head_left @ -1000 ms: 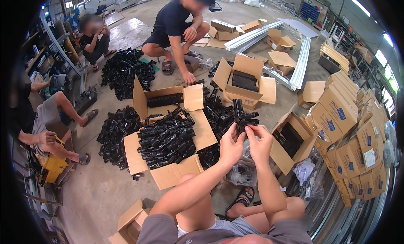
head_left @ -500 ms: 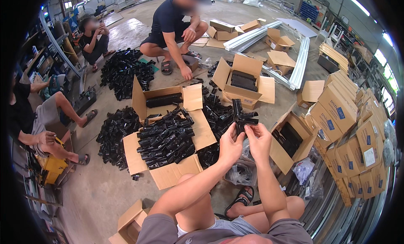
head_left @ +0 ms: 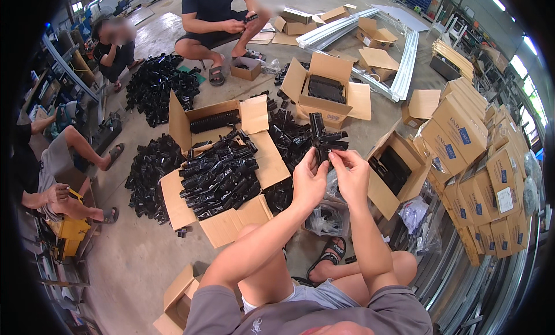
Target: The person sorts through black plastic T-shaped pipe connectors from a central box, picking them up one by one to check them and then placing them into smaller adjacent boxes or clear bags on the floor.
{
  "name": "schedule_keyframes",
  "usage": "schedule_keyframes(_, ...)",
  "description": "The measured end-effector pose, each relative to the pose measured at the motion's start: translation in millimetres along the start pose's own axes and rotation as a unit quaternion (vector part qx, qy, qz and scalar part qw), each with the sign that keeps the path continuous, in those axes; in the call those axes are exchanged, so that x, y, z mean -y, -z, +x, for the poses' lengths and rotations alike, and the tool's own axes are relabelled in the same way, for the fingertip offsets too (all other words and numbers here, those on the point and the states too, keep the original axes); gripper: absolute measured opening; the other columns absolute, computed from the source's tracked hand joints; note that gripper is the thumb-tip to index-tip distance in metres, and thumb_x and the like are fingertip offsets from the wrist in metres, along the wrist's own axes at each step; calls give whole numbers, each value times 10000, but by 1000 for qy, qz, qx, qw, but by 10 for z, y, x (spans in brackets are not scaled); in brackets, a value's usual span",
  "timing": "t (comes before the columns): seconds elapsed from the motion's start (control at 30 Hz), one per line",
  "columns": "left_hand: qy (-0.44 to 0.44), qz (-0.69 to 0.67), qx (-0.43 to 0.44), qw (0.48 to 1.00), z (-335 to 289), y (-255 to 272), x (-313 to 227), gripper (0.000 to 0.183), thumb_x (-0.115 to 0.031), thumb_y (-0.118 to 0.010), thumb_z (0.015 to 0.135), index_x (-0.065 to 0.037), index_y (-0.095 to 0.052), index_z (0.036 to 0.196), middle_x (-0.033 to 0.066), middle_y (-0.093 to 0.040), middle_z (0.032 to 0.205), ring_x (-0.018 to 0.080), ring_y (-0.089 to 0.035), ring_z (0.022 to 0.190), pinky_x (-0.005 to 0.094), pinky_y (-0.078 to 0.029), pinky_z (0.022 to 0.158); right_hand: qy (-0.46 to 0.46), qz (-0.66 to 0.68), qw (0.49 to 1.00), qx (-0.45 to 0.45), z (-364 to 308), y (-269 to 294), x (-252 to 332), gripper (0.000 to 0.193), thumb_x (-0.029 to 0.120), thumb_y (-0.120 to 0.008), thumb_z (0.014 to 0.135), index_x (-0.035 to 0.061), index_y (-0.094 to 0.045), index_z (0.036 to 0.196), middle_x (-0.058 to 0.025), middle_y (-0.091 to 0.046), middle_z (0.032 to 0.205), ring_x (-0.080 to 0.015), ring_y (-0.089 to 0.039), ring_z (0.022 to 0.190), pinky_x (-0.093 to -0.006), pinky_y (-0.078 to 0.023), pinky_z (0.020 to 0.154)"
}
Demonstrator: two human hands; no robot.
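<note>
A black part with several arms branching out, like a connector bracket (head_left: 317, 127), is raised in front of me. My left hand (head_left: 310, 182) grips its lower end, fingers closed. My right hand (head_left: 351, 174) pinches the same part from the other side, thumbs close together. Below and left of my hands, an open cardboard box (head_left: 231, 231) is heaped with similar black parts (head_left: 222, 182). More of them lie in a pile (head_left: 289, 135) just beyond my left hand. Another open box (head_left: 381, 195) with black parts stands right of my right hand.
Black piles (head_left: 151, 176) cover floor to the left. One person (head_left: 214, 28) sits ahead holding a small black part; two others are at left. Stacked cartons (head_left: 459, 132) and metal profiles (head_left: 462, 300) line the right. A white frame (head_left: 404, 75) lies beyond.
The person ahead has lifted a hand from the floor and now holds a small black part in both hands. My hands keep their grip on the bracket. The view has shifted slightly.
</note>
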State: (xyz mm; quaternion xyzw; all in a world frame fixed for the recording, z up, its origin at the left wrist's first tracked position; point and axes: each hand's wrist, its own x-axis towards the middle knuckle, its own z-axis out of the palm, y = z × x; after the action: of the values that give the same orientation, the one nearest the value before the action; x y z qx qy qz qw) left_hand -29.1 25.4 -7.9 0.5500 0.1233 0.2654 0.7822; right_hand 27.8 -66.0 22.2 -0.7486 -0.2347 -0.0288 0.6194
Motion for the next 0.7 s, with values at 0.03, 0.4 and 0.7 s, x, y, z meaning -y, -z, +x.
schedule_keyframes(0.03,2,0,0,1000,-6,-7,-2,483,51,-549,943,160,-381,1382,201,-614,1264,176,-592,1168,281,-471,974,10,-17,1000,-5,5,-1,12,160,85,-716,876,-51,-714,959,-116,-690,893,-170,-693,780,-281,-526,725)
schedule_keyframes(0.4,19,21,-6,1000,-23,-20,-54,448,59,-541,943,142,-403,1362,157,-592,1285,158,-570,1177,272,-467,980,55,-55,996,-54,-79,-98,34,177,131,-721,877,-38,-693,924,-129,-674,849,-215,-679,750,-317,-518,699)
schedule_keyframes(0.7,5,17,0,1000,-8,-25,-43,416,77,-529,940,113,-433,1343,145,-597,1273,152,-574,1177,274,-471,977,35,-39,997,-48,-13,-108,22,174,122,-723,866,-40,-689,920,-128,-673,840,-229,-674,744,-325,-513,696)
